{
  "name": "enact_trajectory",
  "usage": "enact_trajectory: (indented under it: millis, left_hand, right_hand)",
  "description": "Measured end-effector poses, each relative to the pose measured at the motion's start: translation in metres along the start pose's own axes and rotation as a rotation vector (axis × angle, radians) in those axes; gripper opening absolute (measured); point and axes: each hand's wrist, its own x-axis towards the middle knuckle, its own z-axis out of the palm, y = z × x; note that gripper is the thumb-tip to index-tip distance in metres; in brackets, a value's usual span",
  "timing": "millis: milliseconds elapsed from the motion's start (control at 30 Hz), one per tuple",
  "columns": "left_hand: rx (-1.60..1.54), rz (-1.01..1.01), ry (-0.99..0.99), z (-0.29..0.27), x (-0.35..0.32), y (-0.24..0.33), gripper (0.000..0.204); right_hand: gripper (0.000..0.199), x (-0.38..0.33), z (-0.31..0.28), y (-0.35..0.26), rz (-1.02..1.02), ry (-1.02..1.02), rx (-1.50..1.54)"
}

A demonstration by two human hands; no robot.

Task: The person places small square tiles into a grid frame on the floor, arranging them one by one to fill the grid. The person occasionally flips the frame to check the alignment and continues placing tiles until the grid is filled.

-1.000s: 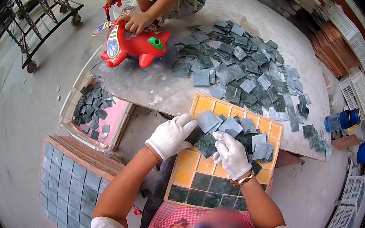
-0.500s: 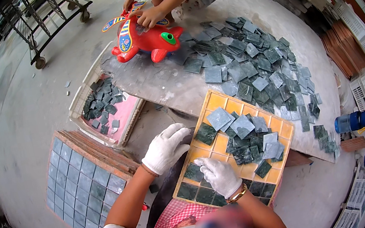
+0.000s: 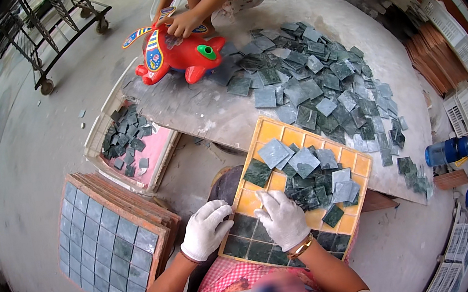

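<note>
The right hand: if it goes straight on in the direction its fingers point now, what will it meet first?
Probably the dark green tile on the yellow tray, just ahead of the right hand. Depth is unclear, so the fingers may brush the tray's ridges first.

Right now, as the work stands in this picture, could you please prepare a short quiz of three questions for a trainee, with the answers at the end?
1. Which of the worker's hands is nearer to the heap of tiles in the yellow tray: the left hand or the right hand?
2. True or false: another person's hand touches the red toy.
3. What lies in the tub with the pink bottom?
A) brushes
B) dark pieces
C) cups

Key:
1. The right hand.
2. True.
3. B.
</note>
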Motion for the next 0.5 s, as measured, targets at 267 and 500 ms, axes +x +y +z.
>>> enact_trajectory:
  millis: [267,500]
  left_hand:
    - [0.175,0.217,-0.251,0.005,0.106,-0.013,0.055]
    - [0.212,0.286,-0.380,0.001,0.119,-0.005,0.065]
  right_hand:
    - [0.036,0.014,-0.020,0.026,0.058,0.197,0.174]
    - [0.033,-0.033,-0.040,0.038,0.305,0.187,0.425]
